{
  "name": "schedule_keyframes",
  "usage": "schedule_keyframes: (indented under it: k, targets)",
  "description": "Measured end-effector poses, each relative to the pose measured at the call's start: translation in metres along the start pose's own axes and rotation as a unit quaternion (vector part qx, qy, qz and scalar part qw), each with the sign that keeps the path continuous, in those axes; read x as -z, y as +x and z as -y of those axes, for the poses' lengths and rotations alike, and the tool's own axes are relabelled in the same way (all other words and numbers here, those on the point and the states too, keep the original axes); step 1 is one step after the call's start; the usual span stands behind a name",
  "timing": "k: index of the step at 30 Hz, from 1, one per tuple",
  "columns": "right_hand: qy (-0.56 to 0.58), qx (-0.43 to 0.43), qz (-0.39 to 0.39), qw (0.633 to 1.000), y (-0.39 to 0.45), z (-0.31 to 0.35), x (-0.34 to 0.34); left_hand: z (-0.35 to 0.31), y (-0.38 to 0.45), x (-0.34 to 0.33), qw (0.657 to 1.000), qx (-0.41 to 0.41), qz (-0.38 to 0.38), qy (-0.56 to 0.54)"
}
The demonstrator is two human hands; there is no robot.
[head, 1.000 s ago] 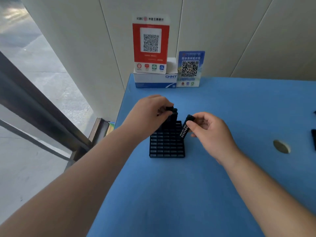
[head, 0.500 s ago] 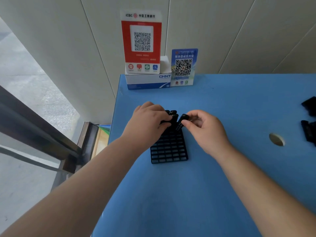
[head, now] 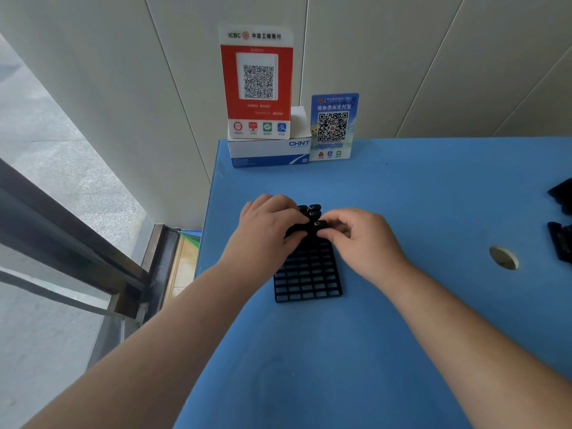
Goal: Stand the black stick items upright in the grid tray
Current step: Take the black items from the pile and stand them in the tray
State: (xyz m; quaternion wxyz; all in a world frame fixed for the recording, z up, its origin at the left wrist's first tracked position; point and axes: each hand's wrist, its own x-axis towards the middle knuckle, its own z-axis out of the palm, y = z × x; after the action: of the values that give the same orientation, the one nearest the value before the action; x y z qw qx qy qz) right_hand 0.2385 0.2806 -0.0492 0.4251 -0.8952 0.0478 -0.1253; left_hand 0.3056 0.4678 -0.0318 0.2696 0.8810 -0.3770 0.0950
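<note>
**Seating the next stick straight in its cell**

We work at the centre of the frame, on the blue table point(head: 402, 335). The black plastic grid tray point(head: 308, 278) lies flat there, its lower rows bare. A few black stick items point(head: 312, 212) already stand upright in its upper rows. Our right hand point(head: 362, 239) pinches another short black stick point(head: 317, 226) near its top, fingers point(head: 328, 232) clamped on it, just below those standing. Our left hand point(head: 269, 230) curls over the standing sticks and the tray's upper left part, fingers bent against them; we judge it steadies them.

To do this well, we keep the stick vertical, line its foot with one free cell beside the filled ones, and press straight down. The foot is hidden, so we should feel for the slot. We let go only once it stands alone.

More black pieces point(head: 561, 218) wait at the right edge.
</note>
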Motion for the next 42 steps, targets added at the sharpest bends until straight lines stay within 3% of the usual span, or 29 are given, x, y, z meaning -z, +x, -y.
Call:
schedule_keyframes:
  k: [11, 19, 25, 30, 42]
  targets:
    - [0.005, -0.038, -0.008, 0.999, -0.004, -0.007, 0.004, -0.004, -0.008, 0.002, 1.0, 0.011, -0.003, 0.013]
    - [-0.06, -0.056, -0.078, 0.994, -0.048, -0.017, 0.043, -0.026, -0.011, 0.011, 1.0, 0.005, 0.005, 0.022]
    - [-0.178, -0.124, -0.089, 0.972, -0.103, -0.024, 0.102, -0.074, -0.003, -0.007, 0.995, -0.08, 0.053, 0.036]
    - [-0.288, -0.195, -0.104, 0.932, -0.16, -0.031, 0.151, -0.113, -0.004, -0.035, 0.981, -0.115, 0.126, 0.095]
    - [-0.318, -0.28, -0.17, 0.89, -0.271, -0.057, 0.258, -0.271, -0.005, -0.095, 0.966, -0.187, 0.16, 0.079]
